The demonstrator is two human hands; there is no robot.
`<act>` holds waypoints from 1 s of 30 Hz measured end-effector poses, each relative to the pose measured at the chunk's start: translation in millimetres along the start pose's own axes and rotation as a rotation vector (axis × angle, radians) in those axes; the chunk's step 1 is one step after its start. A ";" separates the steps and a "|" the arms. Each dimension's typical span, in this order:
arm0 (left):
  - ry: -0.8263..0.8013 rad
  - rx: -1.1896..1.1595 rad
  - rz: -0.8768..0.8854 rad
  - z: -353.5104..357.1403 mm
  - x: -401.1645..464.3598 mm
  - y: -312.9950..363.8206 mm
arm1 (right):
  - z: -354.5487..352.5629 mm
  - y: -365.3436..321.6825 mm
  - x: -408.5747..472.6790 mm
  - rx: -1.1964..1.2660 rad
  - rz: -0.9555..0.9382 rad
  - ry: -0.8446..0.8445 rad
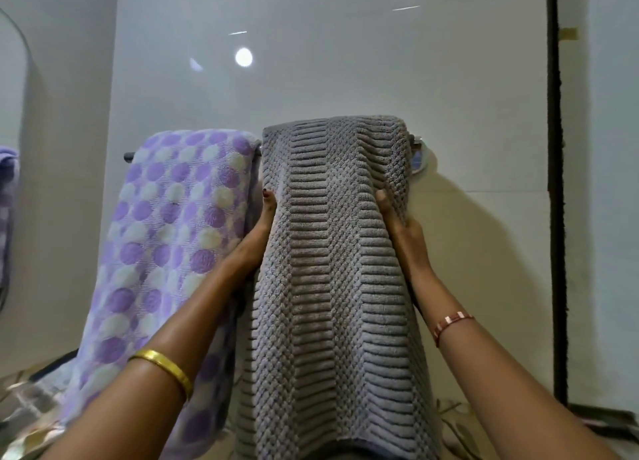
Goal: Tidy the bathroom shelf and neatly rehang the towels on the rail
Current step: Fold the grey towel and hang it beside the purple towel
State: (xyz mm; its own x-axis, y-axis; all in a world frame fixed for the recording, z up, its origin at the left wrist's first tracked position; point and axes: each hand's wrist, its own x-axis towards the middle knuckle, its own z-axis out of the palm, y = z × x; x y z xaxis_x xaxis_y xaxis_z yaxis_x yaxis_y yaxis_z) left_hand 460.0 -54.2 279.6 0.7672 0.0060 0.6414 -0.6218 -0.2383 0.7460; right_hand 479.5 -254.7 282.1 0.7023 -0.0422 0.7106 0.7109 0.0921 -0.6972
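Forearms: nearest you, both reach up from the bottom edge, a gold bangle (162, 368) on the left wrist and a thread band (451, 323) on the right.
Left hand (256, 233): laid flat along the left edge of the grey towel (332, 269), fingers straight and partly tucked behind the cloth; whether it pinches anything, you cannot tell.
Right hand (403, 229): closed loosely on the towel's right edge, with a fold of cloth over the fingers.
Why held so: one hand on each side lets you pull the edges even and square the drape, judging by the symmetry.
Grey towel: hangs over the rail (416, 141), at its right end, next to the round bracket.
Dotted towel (166, 234): hangs on the same rail just left, touching or nearly touching the grey one.
Wall (311, 62): glossy pale tiles showing lamp reflections; a dark vertical strip (555, 183) runs at right.
Room: a mirror edge (14, 79) shows at far left; the shelf is out of view.
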 end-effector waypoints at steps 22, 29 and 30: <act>0.044 -0.356 0.087 5.6 -14.3 11.4 | -14.3 -3.7 -5.6 0.150 -0.169 -0.078; -0.206 -0.382 -0.203 5.9 -22.0 -8.8 | -14.5 -8.2 -8.7 0.309 0.046 -0.211; -0.237 -0.362 -0.230 5.7 -23.3 -14.2 | -17.4 -6.0 -10.6 0.342 0.090 -0.265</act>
State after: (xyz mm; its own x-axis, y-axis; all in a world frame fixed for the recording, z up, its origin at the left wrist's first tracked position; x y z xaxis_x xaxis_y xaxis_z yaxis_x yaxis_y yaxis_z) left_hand 451.9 -56.5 253.0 0.8796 -0.2123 0.4256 -0.4145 0.0965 0.9049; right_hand 468.4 -272.2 277.1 0.6960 0.2337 0.6790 0.5630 0.4093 -0.7179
